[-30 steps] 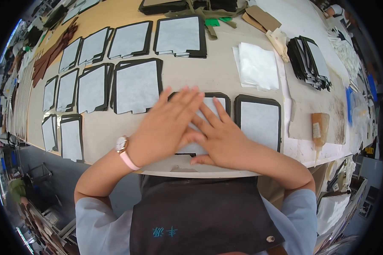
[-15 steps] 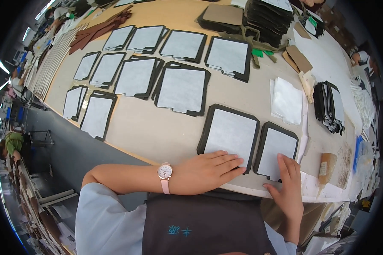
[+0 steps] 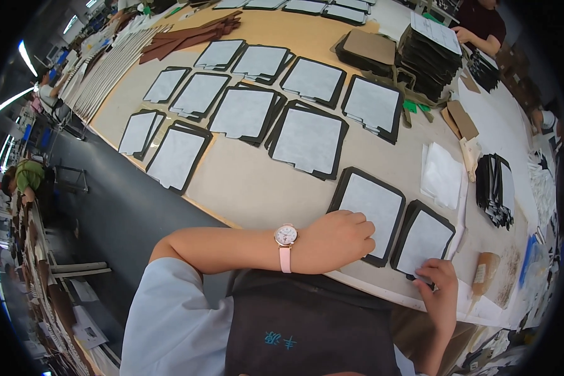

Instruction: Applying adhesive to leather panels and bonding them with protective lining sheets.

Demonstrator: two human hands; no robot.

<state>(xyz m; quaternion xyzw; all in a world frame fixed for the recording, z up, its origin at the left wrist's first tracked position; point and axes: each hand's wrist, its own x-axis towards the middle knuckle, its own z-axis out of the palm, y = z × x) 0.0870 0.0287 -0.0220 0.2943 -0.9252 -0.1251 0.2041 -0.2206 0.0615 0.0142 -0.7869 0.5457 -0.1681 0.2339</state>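
Observation:
Two stacks of dark panels faced in white lie before me near the table's front edge: a larger stack (image 3: pixel 371 197) and, on its right, a smaller stack (image 3: pixel 425 235). My left hand (image 3: pixel 340 239), with a pink-strapped watch on the wrist, rests over the near part of the larger stack. Its fingers are curled under, so the fingertips are hidden. At the near right corner of the smaller stack, my right hand (image 3: pixel 440 285) has its thumb and fingertips drawn together on the panel edge.
Several similar white-faced panel piles (image 3: pixel 310 138) spread across the table to the left and beyond. White sheets (image 3: pixel 440 175), a bundle of dark pieces (image 3: pixel 495 188) and a brown glue bottle (image 3: pixel 484 274) lie at right. A tall dark stack (image 3: pixel 427 59) stands farther back, near another person (image 3: pixel 482 28).
My left hand's fingers have gone from stretched flat to curled. My right hand has drawn back to the smaller stack's near corner, its fingers closing. The whole view has shifted.

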